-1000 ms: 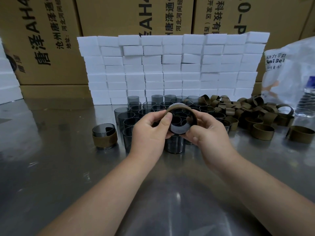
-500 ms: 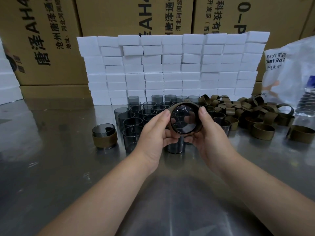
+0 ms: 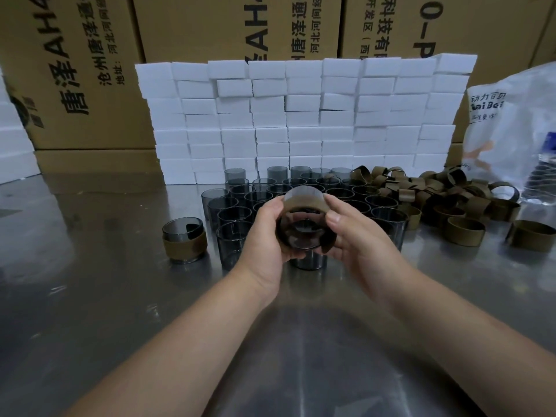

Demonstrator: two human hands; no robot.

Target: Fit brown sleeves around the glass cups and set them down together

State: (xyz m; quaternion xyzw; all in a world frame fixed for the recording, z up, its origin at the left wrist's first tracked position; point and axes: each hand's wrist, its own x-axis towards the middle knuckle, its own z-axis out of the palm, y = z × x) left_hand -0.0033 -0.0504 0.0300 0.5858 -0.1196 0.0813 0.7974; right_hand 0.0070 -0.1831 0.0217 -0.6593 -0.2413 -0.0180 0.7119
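Steel table [image 3: 90, 296], cartons [image 3: 210, 25] behind — left hand [image 3: 264, 248], right hand [image 3: 361, 245] grip cup [image 3: 301, 233].

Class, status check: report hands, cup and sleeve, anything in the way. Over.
Left hand and right hand both grip one glass cup, brown sleeve around it. Finished cup stands at left. Bare cups crowded just behind.

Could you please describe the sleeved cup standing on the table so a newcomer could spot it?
Find the wall of white blocks at the back of the table; bare smoky glass cups cluster before it. The sleeved cup stands alone left of that cluster, the only standing cup with a brown band.
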